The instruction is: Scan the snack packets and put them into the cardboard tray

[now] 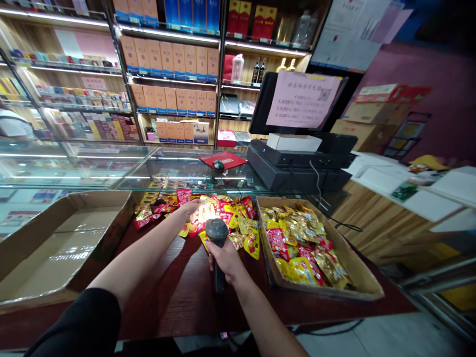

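My right hand (227, 260) is wrapped round the handle of a dark barcode scanner (216, 229), held upright over the table's middle. Bright light from it falls on a snack packet (207, 212) at the fingers of my left hand (191, 210). Those fingers are closed on the packet's left edge; the glare washes out its print. Around and beneath lies a loose pile of red, yellow and gold snack packets (252, 242). To the right, a shallow cardboard box (362, 287) holds several more such packets. On the left stands another shallow cardboard box (33, 265) with a bare bottom.
Behind the brown table (163, 292) runs a glass counter (178, 168) with a red mouse pad (232, 159) on it. A monitor (260, 106) and a black cash drawer (290, 171) stand back right. Shelves (167, 79) of boxed goods line the wall.
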Tool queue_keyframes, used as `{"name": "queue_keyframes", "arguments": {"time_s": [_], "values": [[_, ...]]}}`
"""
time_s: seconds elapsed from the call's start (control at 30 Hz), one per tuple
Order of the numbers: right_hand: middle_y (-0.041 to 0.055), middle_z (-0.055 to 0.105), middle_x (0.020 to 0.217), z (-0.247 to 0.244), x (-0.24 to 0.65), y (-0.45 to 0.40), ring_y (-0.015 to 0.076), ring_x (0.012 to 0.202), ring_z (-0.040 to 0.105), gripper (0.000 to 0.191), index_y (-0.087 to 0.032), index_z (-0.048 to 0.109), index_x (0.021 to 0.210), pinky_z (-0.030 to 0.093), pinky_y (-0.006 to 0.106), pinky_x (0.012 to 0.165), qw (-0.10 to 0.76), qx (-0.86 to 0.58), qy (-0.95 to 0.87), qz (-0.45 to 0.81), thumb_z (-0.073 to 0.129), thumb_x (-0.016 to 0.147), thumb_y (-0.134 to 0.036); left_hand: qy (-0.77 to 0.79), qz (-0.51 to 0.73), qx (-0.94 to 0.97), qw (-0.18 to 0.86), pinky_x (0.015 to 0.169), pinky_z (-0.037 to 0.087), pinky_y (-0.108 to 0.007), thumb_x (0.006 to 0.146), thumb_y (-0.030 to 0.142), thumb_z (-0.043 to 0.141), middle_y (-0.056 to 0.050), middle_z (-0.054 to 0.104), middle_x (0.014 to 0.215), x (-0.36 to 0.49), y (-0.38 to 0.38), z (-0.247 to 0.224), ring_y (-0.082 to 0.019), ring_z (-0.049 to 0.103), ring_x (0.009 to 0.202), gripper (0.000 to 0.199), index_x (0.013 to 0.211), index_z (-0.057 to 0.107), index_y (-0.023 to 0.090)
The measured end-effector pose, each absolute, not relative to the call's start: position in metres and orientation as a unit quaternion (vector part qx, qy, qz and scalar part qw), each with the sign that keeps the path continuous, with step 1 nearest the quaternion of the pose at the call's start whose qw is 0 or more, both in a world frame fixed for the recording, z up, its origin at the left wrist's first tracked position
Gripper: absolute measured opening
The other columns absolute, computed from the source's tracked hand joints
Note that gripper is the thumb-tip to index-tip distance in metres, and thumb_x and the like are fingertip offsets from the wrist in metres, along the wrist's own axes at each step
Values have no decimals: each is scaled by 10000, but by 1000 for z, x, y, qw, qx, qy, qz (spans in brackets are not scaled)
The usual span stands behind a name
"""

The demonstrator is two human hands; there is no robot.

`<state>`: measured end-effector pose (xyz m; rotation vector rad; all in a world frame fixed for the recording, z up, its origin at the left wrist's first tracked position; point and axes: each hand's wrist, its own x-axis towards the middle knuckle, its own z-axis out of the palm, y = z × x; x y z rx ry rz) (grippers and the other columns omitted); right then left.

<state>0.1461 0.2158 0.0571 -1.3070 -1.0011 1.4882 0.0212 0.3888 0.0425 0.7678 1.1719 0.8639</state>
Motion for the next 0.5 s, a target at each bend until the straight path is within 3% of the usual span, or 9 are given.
{"name": "queue_keyframes", "arguments": {"time_s": [0.2, 0.3, 0.4, 0.5], "values": [[-69, 425, 359, 56, 145, 216, 74, 300, 372, 169, -172, 501, 610, 326, 198, 325, 449, -521, -399, 606, 597, 643, -308, 514, 382, 341, 688, 578, 480, -217, 628, 196, 768, 21, 633, 661, 20, 387, 44, -108, 603, 576, 286, 792, 534, 183], [-29, 537, 484, 56, 150, 223, 85, 416, 468, 130, -148, 585, 671, 382, 199, 409, 496, -512, -392, 581, 626, 612, -257, 512, 368, 340, 698, 550, 481, -216, 617, 214, 775, 23, 625, 637, 19, 380, 45, -109, 592, 560, 287, 782, 543, 175], [-10, 616, 644, 59, 161, 239, 101, 566, 542, 233, -152, 638, 799, 430, 197, 529, 543, -522, -357, 552, 657, 569, -191, 507, 350, 336, 713, 558, 503, -244, 606, 221, 783, 16, 622, 630, 18, 367, 46, -127, 599, 574, 286, 769, 553, 172], [-6, 620, 670, 63, 174, 261, 110, 590, 549, 268, -155, 645, 835, 445, 214, 563, 529, -513, -313, 599, 652, 568, -163, 478, 333, 323, 745, 614, 528, -273, 626, 207, 770, -5, 645, 689, 16, 350, 49, -137, 620, 618, 255, 778, 569, 168]]}}
